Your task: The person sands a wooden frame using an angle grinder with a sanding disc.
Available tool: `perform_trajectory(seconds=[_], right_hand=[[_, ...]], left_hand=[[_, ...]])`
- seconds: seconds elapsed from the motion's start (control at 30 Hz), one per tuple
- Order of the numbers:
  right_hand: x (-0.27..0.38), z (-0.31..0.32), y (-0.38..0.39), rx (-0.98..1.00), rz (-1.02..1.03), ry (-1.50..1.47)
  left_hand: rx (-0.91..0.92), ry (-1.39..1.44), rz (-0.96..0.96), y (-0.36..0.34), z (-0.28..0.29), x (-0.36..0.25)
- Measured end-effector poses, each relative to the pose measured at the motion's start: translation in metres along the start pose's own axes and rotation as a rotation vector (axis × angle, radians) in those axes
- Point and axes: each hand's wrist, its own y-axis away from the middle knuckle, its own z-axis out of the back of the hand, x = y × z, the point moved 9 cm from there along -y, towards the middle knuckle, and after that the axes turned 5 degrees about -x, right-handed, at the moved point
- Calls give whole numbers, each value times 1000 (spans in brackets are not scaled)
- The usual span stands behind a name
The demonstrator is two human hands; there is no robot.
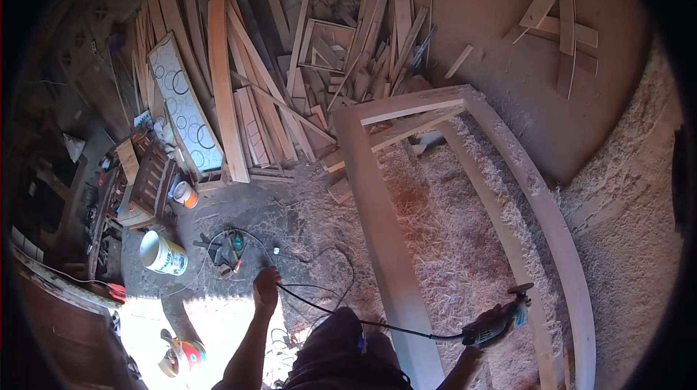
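Note:
My right hand is wrapped round an angle grinder with a dark body. A brown disc sits at the grinder's head, just above the inner wooden rail. From the grinder's rear a black power cord runs across my legs to my left hand, whose fingers are closed on it. Under the grinder stands a large wooden frame with a straight left rail and a right rail that looks curved in this view. Pale shavings cover the inner rail beside it.
Looped cable and a few hand tools lie on the floor ahead. A white bucket and a small orange-white bucket stand left. Timber boards and offcuts are heaped at the back. Shavings pile up at right.

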Motion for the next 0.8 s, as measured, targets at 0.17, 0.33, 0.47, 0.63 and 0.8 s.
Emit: perform_trajectory(seconds=[0.17,0.33,0.47,0.63,0.8], right_hand=[[-73,-61,-70,106,-16,-74],[-138,-80,-136,164,-205,48],[-156,-66,-172,-209,149,140],[-190,-87,-182,-522,200,319],[-199,-106,-201,-646,170,567]], left_hand=[[147,-473,63,-126,-99,73],[20,-537,31,-246,-206,41],[-21,-403,-207,-383,-312,-3],[-3,-2,180,-538,-406,54],[28,181,284,-578,-460,111]])
